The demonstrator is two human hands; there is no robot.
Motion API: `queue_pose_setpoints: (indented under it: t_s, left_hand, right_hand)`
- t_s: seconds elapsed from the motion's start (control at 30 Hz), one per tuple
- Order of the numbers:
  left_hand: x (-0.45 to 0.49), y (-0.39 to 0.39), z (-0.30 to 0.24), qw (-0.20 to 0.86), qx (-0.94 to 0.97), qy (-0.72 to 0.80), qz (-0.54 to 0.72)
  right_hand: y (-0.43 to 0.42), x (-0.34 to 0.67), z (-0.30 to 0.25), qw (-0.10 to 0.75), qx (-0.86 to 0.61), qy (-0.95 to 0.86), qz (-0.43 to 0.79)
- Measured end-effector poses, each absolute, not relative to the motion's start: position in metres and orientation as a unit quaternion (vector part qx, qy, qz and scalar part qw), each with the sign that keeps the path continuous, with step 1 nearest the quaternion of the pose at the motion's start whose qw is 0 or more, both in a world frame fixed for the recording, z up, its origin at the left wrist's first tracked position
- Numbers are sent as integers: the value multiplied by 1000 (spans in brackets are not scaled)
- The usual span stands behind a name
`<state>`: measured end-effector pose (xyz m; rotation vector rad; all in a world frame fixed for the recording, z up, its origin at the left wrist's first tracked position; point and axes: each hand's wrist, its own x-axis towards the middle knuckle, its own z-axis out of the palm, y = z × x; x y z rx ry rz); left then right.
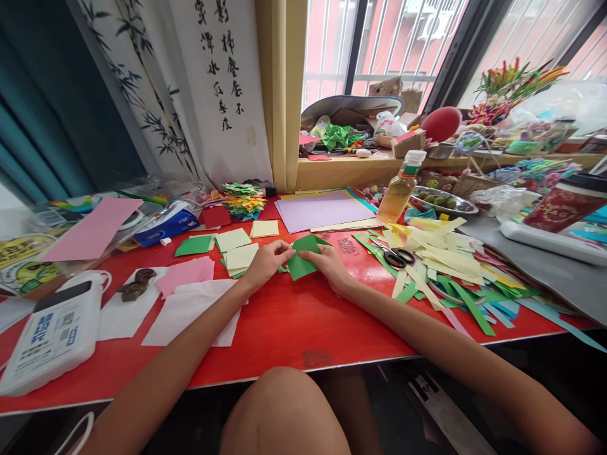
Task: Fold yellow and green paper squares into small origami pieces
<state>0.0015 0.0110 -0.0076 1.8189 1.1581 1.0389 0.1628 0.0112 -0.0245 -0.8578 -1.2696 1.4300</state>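
A green sheet of paper, partly folded, is held up just over the red table between my two hands. My left hand pinches its left edge between thumb and fingers. On the opposite side, my right hand grips the sheet with the thumb on its near face and the fingers behind. Left of my hands lie pale yellow paper squares and some green paper. Scissors with black handles rest to the right of my right hand.
Cut paper strips are heaped at the right. Behind my hands are lilac sheets and a bottle of yellowish liquid. A white plastic case, pink paper and white tissue lie left.
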Motion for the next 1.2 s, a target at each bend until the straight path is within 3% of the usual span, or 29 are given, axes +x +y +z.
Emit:
queue_pose_setpoints:
  t_s: [0.27, 0.53, 0.73, 1.2]
  left_hand:
    - [1, 7, -3, 368, 713, 442, 401]
    - [2, 6, -3, 362, 700, 452, 418]
    - [0, 6, -2, 379, 685, 449, 430]
    - [3, 6, -5, 454, 630, 429, 461]
  right_hand:
    - [22, 169, -26, 539, -365, -477, 590]
    - [14, 162, -21, 478, -348, -522, 614]
    - [10, 162, -22, 539, -330, -598, 493]
    - [5, 167, -22, 505, -404, -725, 236]
